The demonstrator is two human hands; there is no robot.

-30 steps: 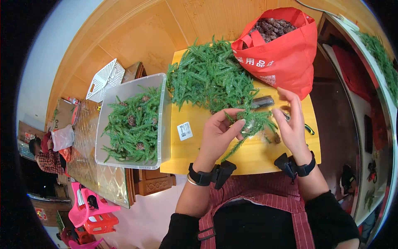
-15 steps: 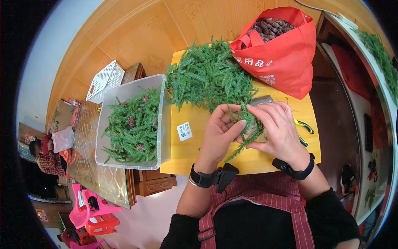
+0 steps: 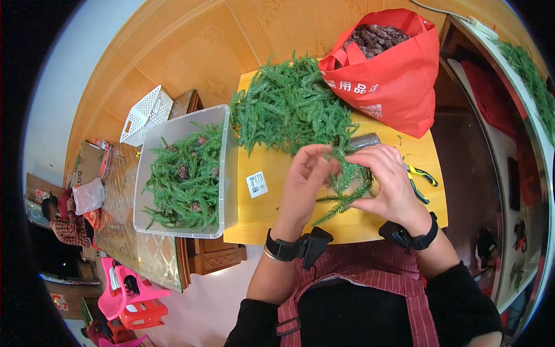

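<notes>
Over the yellow tabletop (image 3: 254, 222), my right hand (image 3: 388, 182) pinches a green artificial pine sprig (image 3: 347, 184) between thumb and fingers. The sprig's lower tip points toward my body. Close by on its left is my left hand (image 3: 309, 179); its curled fingertips are smeared by motion, so their grip on the sprig is unclear. Beyond both hands lies a heap of loose pine sprigs (image 3: 289, 107). A dark grey cylinder (image 3: 364, 140) lies partly behind my right hand. Yellow-and-black handled pliers (image 3: 424, 175) rest to the right of that hand.
A clear plastic bin (image 3: 227, 191) of sprigs with pine cones stands at left, near a white label (image 3: 256, 184). A red bag (image 3: 399, 87) of pine cones stands at the far right. Further left are a white basket (image 3: 147, 115), pink stools (image 3: 124, 289) and another person (image 3: 69, 222).
My left fingers have moved away from the middle of the sprig and curled up, blurred. The sprig now shows more of its spread branches. My right hand stays nearly in place.
</notes>
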